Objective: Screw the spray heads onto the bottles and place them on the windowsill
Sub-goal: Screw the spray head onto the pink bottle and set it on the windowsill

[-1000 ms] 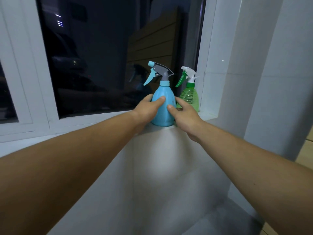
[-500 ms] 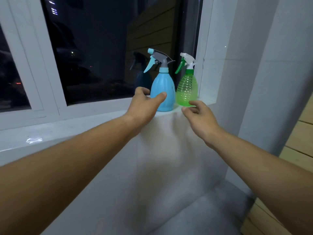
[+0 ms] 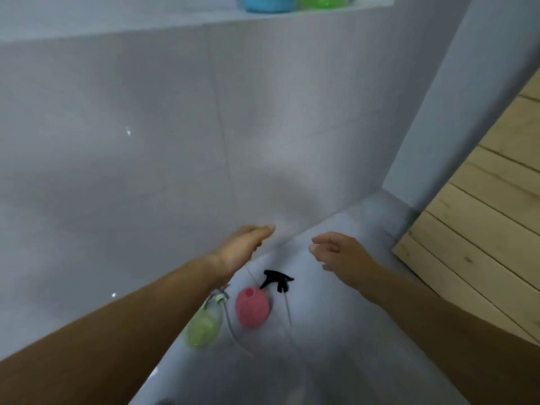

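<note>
I look down at the floor. A pink bottle (image 3: 252, 307) stands there with its neck bare. A black spray head (image 3: 277, 280) with its thin tube lies just beyond it. To the left a light green bottle (image 3: 203, 327) lies with a pale spray head (image 3: 219, 297) near its neck, partly behind my left forearm. My left hand (image 3: 244, 250) and my right hand (image 3: 340, 252) hover empty above them, fingers apart. At the top edge the bases of the blue bottle (image 3: 264, 3) and the green bottle (image 3: 320, 0) stand on the windowsill (image 3: 146, 21).
A white tiled wall (image 3: 175, 141) drops from the sill to the pale floor (image 3: 336, 361). A white pillar (image 3: 455, 97) stands at the right, with wooden planking (image 3: 491, 223) beside it.
Both hands have left the bottles on the sill and come down toward the floor. The view has tipped downward, so the pink and light green bottles and the loose spray heads now show.
</note>
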A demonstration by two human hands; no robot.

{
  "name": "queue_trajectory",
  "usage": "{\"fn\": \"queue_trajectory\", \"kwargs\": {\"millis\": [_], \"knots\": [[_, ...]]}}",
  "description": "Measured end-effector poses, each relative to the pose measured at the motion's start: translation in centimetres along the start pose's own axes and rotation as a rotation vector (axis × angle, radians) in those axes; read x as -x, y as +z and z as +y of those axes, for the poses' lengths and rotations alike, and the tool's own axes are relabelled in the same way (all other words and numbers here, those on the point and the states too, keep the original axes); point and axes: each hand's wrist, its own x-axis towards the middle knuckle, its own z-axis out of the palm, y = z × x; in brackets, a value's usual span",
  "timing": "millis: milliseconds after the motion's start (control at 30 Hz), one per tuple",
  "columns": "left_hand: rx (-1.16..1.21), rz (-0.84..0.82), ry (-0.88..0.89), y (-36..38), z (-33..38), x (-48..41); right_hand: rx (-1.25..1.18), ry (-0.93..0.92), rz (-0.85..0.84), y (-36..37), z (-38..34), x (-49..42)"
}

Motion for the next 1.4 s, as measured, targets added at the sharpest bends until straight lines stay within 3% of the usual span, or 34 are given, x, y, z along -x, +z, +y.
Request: {"fn": "queue_trajectory", "kwargs": {"millis": [200, 567, 733, 1033, 1133, 1400], "knots": [[-0.078, 0.03, -0.076, 2.3, -8.8, -0.3, 0.039, 0.174, -0.079, 4.1, 7.1, -1.7], [-0.111, 0.243, -0.097, 5.4, -18.8, -4.1, 0.152, 0.21, -0.085, 11.8, 13.7, -10.5], [-0.118, 0.332, -0.04, 6.2, -20.4, -5.4, 0.281, 0.209, -0.075, 14.0, 15.0, -13.8], [-0.094, 0.332, 0.019, 6.0, -21.2, -6.4, 0.392, 0.231, -0.007, 16.0, 15.3, -15.9], [-0.104, 0.332, 0.034, 6.0, -21.5, -6.6, 0.356, 0.243, -0.009, 16.4, 15.1, -16.0], [-0.13, 0.265, 0.033, 5.9, -21.1, -6.2, -0.096, 0.242, -0.089, 15.2, 15.9, -14.7]]}}
